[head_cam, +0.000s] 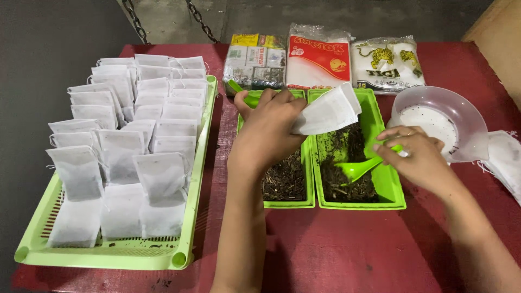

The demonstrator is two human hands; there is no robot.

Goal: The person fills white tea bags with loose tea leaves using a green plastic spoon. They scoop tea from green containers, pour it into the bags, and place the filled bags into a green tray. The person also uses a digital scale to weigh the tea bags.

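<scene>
My left hand (268, 127) holds a white paper sachet (328, 111) tilted over two green trays. My right hand (415, 154) grips a green plastic spoon (358, 168), whose bowl rests in the dark dried leaves of the right green tray (388, 182). The left green tray (287, 203) also holds dark leaves, and a second green spoon (241, 93) pokes out behind my left hand.
A large light-green slotted tray (116, 255) at left carries several filled white sachets. Three printed packets (317, 57) lie at the back. A clear plastic bowl (439, 116) with white grains stands at right, beside loose empty sachets (507, 160). Everything is on a red table.
</scene>
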